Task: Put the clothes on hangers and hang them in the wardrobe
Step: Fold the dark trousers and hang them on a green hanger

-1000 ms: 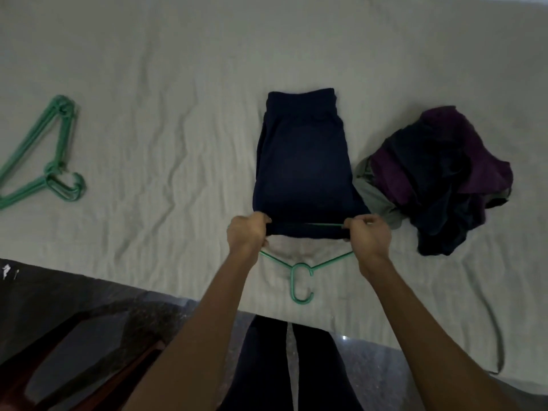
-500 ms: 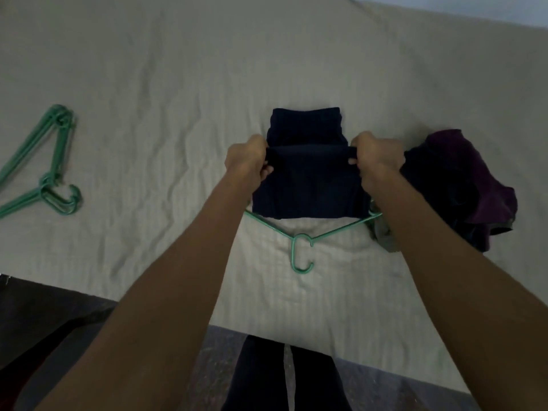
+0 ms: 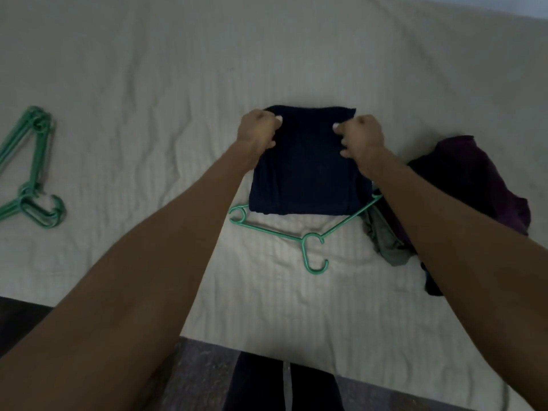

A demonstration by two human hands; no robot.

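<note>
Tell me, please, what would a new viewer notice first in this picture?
First, the two bare arms reaching forward: the left hand and right hand grip the far edge of dark navy trousers folded over a green hanger in the middle of the bed sheet. Next, a bundle of spare green hangers lies at the far left, and a heap of dark purple clothes at the right.

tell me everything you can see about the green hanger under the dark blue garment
The green hanger looks like thin moulded plastic and lies flat on the pale bedsheet. Its open hook points toward the person, and a small notch hook sits where the hook meets the two sloping arms. The left arm ends in a small curled hook beside the folded navy garment, which drapes over the hanger's bar and hides it. The right arm runs up under the person's forearm, next to the pile of clothes. Neither hand touches it.
</note>
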